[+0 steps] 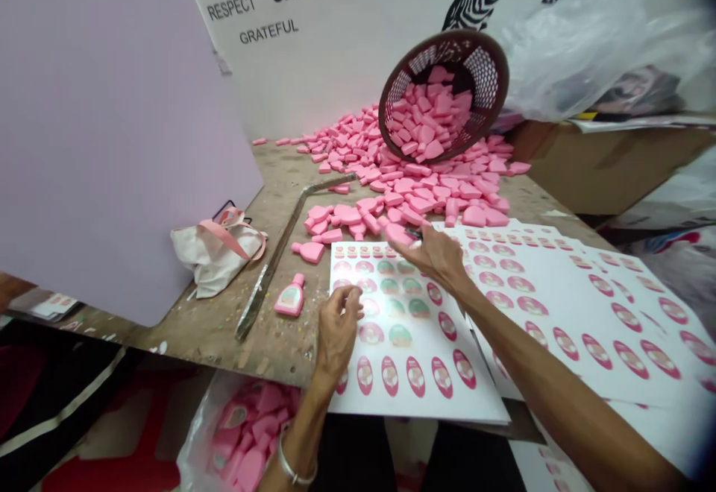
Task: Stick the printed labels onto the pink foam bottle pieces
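- With the left hand point(338, 324), hovering at the left side of the near white paper sheet of pink and green stickers point(432, 347); fingers bent in, tips close together. Cannot tell whether pinching anything.
- With the right hand point(441, 255), reaching to the near edge of the pink pile point(425, 185); thumb and fingers closed on a small thin black thing point(414, 233). Right beside a smooth pink plastic bottle point(398, 235); cannot tell whether touching.
- Laid flat by the near table edge, the sheet, probably for easy reach.
- Tipped over on the far side, a round brown mesh plastic basket point(502, 82), maybe for easy picking.
- Set apart on the left, a pink bottle with a sticker on its front point(289, 298), perhaps to avoid a mix-up.
- Lying farther left, a bent metal bar point(264, 283), perhaps as a little fence.
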